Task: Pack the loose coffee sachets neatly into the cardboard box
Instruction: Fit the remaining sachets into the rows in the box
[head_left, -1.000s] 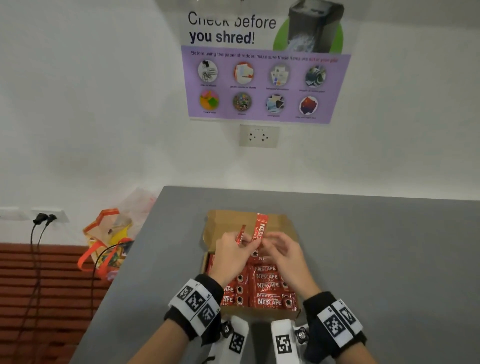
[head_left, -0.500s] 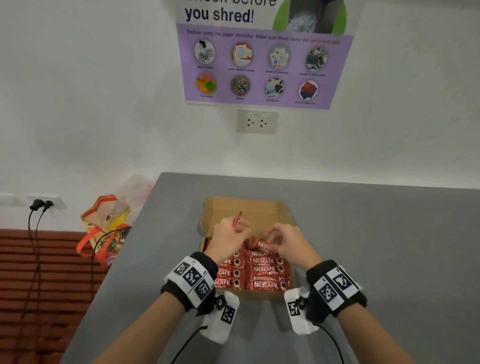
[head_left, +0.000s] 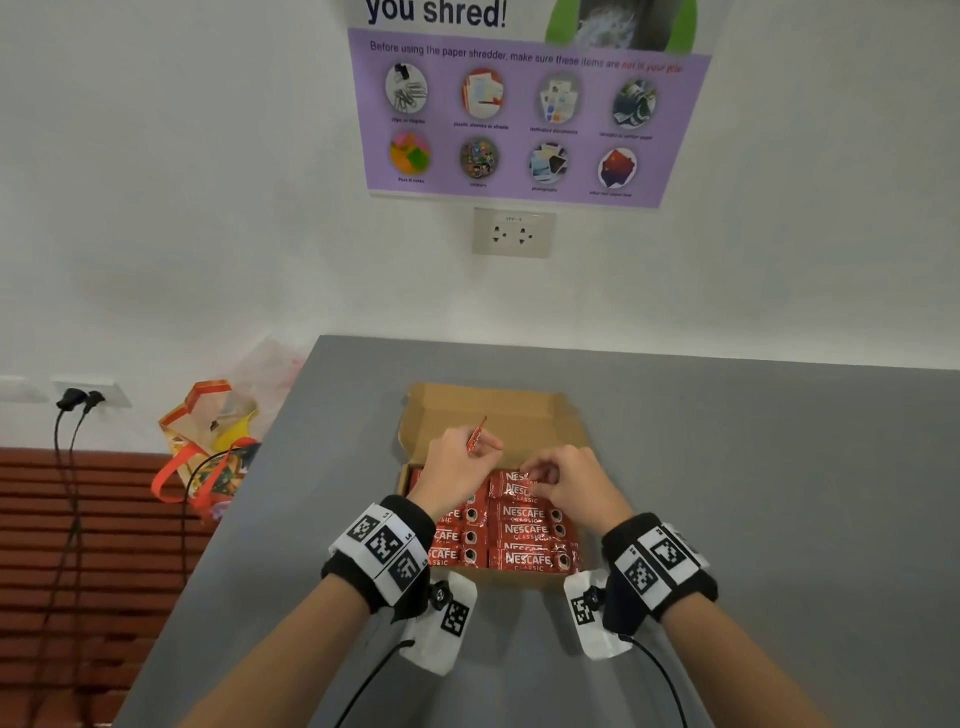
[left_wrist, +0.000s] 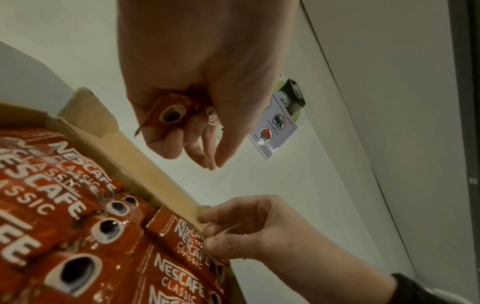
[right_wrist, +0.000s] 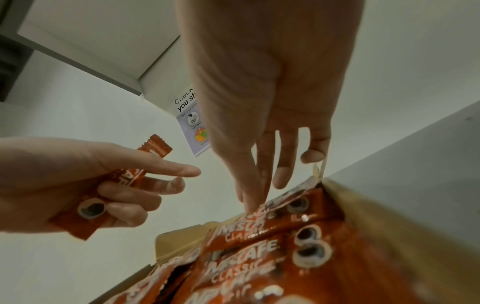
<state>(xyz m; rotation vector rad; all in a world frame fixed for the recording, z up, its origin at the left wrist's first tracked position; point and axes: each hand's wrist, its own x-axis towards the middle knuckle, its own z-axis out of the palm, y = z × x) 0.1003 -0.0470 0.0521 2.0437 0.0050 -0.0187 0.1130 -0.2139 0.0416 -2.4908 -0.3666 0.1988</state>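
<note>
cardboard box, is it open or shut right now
Open. The cardboard box has its lid flap folded back toward the wall, and rows of red coffee sachets lie exposed inside.

Even, soft indoor light; wrist views dimmer, blurred, strongly distorted at edges.
</note>
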